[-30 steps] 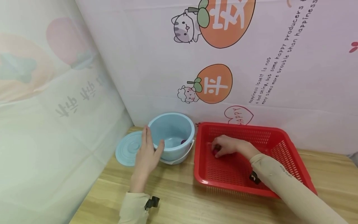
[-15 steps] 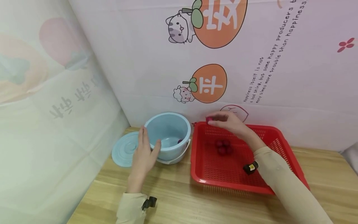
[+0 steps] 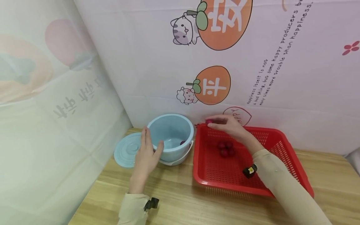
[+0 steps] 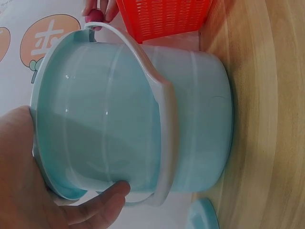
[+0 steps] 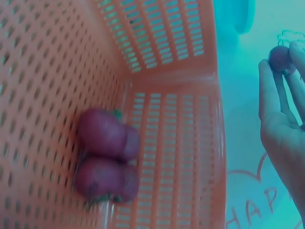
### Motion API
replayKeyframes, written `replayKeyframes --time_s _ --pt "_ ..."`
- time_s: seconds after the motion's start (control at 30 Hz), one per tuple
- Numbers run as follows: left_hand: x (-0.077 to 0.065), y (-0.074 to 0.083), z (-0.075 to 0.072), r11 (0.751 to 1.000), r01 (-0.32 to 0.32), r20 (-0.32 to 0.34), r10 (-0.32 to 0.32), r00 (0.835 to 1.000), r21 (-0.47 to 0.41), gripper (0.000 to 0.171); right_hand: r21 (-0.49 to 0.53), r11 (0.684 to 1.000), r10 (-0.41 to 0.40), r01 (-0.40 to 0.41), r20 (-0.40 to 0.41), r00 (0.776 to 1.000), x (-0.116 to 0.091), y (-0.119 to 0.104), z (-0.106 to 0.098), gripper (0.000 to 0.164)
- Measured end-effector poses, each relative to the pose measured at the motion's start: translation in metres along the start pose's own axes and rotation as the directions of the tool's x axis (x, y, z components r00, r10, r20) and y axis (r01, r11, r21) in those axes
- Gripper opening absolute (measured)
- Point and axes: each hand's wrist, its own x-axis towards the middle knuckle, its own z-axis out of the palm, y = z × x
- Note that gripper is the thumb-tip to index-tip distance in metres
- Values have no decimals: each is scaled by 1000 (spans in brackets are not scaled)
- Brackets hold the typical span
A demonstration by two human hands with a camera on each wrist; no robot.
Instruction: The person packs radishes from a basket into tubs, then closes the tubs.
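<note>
My right hand (image 3: 232, 126) pinches a small, round, dark-red radish (image 3: 209, 122) between thumb and fingers, above the back left corner of the red basket (image 3: 236, 187). A cluster of several more radishes (image 3: 226, 149) lies on the basket floor; in the right wrist view, bits of green show on these radishes (image 5: 100, 176). My left hand (image 3: 146, 159) rests at the near left of the light blue bucket (image 3: 172, 155), fingers straight along its side and thumb by the rim. Inside the bucket, part of another dark-red radish (image 3: 182, 142) shows at the right.
The bucket's round blue lid (image 3: 126, 153) lies left of it on the wooden table (image 3: 168, 200). A pale handle (image 4: 167, 124) hangs down the bucket's side. Printed cloth (image 3: 135, 62) forms a wall behind and at the left. Basket and bucket stand close together.
My right hand has lifted a radish from the basket floor up to above its back left corner, uncovering the other radishes. The left hand has stayed at the bucket.
</note>
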Motion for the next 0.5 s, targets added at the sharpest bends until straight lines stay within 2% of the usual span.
replayKeyframes --time_s 0.13,0.37,0.5 --pt "0 1 3 1000 0 4 0 1000 1 89 -15 1000 -18 18 -6 1000 5 -8 11 52" --pt "-1 0 0 1000 5 -1 -5 1000 -8 89 105 994 -31 30 0 1000 24 -23 44 53" --pt "-2 -1 -2 1000 7 4 -7 1000 -10 90 124 991 -45 41 29 999 35 -28 65 48"
